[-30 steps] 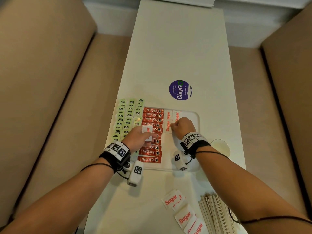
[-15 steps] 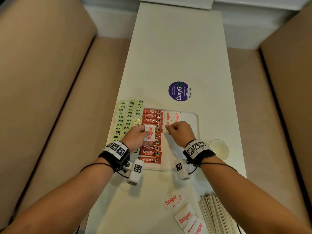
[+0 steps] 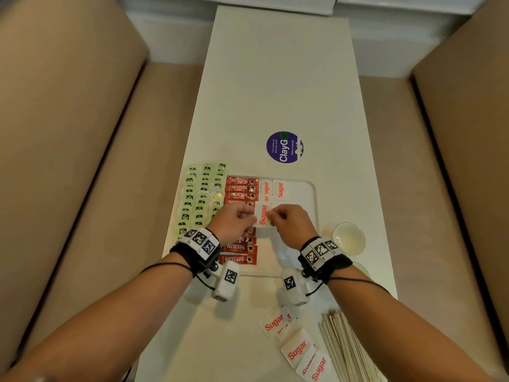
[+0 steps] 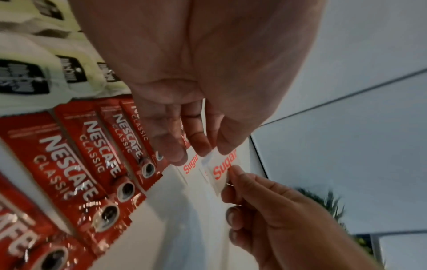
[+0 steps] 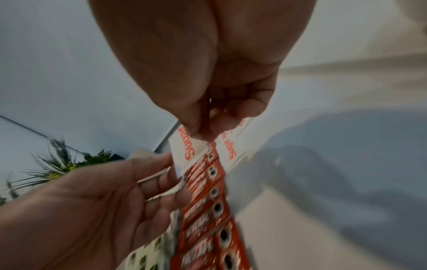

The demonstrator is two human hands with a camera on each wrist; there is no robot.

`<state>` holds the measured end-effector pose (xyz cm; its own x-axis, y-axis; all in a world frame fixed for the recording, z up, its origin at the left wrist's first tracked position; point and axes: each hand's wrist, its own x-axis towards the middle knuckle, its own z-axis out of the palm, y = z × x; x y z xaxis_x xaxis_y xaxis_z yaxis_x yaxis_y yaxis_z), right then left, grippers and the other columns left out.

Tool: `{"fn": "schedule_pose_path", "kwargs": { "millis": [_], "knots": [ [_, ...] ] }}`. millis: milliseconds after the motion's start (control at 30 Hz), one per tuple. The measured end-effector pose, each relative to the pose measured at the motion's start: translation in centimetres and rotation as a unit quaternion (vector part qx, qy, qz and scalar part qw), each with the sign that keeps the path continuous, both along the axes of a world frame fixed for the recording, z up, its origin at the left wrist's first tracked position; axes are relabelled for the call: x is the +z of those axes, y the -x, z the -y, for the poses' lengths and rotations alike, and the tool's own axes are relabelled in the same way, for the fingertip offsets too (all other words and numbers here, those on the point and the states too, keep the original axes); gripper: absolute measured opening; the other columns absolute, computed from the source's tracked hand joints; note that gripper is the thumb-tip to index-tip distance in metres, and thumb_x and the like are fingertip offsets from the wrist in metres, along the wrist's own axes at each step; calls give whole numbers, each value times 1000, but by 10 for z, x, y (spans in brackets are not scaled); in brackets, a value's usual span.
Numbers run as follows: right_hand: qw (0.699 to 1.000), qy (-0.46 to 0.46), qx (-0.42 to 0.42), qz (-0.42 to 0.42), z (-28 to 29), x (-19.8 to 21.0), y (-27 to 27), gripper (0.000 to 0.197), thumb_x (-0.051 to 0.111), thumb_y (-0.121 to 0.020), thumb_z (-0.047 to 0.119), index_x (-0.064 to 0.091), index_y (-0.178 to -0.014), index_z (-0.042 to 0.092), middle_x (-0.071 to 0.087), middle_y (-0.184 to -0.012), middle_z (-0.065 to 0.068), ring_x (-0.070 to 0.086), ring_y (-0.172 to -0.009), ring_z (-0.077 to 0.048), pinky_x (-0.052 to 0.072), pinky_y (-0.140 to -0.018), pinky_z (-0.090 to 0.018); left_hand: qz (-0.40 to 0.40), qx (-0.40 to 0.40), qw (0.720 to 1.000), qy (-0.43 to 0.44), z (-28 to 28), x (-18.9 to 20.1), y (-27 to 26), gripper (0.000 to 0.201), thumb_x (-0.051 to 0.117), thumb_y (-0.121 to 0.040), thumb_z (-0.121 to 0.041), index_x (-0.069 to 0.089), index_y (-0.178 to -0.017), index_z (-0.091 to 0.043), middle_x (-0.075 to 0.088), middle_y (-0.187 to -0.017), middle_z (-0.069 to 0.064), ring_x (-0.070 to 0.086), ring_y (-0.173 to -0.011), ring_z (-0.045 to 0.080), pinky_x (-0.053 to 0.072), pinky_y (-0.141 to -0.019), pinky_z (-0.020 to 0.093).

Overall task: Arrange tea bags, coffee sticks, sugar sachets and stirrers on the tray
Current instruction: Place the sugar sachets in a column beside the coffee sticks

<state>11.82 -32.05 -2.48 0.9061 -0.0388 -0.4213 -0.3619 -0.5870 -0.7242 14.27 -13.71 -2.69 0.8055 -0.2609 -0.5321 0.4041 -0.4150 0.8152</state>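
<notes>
While both hands pinch one sugar sachet [image 3: 263, 215] (midair), tray [image 3: 314, 194] right lies bare.

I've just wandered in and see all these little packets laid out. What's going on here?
A person is setting out drink supplies on a white tray. Both hands, left hand and right hand, pinch one sugar sachet above the tray. Tea bags and coffee sticks already lie in rows, with a few sachets beside them. More sugar and the stirrers wait on the table nearby.
</notes>
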Motion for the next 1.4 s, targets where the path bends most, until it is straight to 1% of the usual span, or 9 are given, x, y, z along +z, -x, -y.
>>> {"fn": "schedule_pose_path", "kwargs": {
  "millis": [67,133,267,367,500,633,867,1033,1400],
  "knots": [
    [999,32,-7,-2,11,-2,-8,29,57,-102,29,67,-76,21,65,-77,6,54,-61,-5,38,-59,-21,40,-28,997,-54,2,0,-5,18,64,-94,-14,69,-111,-17,67,-82,2,67,-74,21,57,-70,27],
    [998,64,-15,-4,22,-6,-17,32,58,-102,28,64,-70,23,69,-82,4,59,-65,-8,45,-63,-26,69,-58,990,-106,5,1,-10,18,68,-90,-17,68,-108,-19,63,-76,-6,61,-68,12,48,-64,20],
    [992,120,-23,-44,36,-15,-35,29,58,-100,26,70,-76,15,75,-98,-5,70,-83,-22,55,-71,-30,104,-131,969,-182,18,-1,-24,28,70,-87,-22,63,-114,-20,67,-92,-5,65,-81,13,49,-66,22],
    [988,135,-29,-68,39,-21,-46,26,60,-99,26,76,-91,7,75,-94,-8,70,-83,-24,53,-69,-30,134,-168,948,-237,29,-5,-36,37,69,-87,-26,61,-122,-21,68,-108,-1,64,-94,18,51,-76,27],
    [986,138,-33,-86,41,-27,-54,26,64,-98,26,72,-83,6,68,-80,-6,62,-69,-21,45,-59,-25,138,-186,932,-278,39,-14,-48,46,69,-87,-29,56,-131,-23,66,-118,-1,64,-102,19,55,-90,37],
    [985,136,-46,-97,43,-35,-56,28,69,-95,28,73,-81,4,67,-74,-6,61,-66,-22,39,-54,-24,138,-189,930,-282,47,-22,-56,53,72,-86,-27,53,-135,-22,66,-122,1,63,-107,22,53,-92,34],
    [985,137,-44,-93,43,-41,-59,31,68,-94,30,70,-76,5,68,-72,-6,61,-63,-23,39,-52,-24,137,-187,933,-274,53,-35,-61,53,72,-85,-11,53,-134,-23,66,-99,-1,62,-85,16,49,-73,27],
    [984,146,-33,-97,44,-44,-61,33,67,-94,33,72,-78,5,69,-73,-6,63,-64,-22,40,-52,-25,145,-196,928,-281,54,-40,-64,53,72,-86,-10,52,-134,-21,66,-112,2,57,-88,15,45,-76,26],
    [984,150,-9,-95,47,-47,-65,30,68,-93,38,75,-79,13,72,-76,0,69,-69,-17,50,-58,-26,122,-178,937,-276,57,-40,-65,54,72,-85,-10,53,-134,-21,66,-115,3,63,-100,21,51,-81,28]
  ]
}}
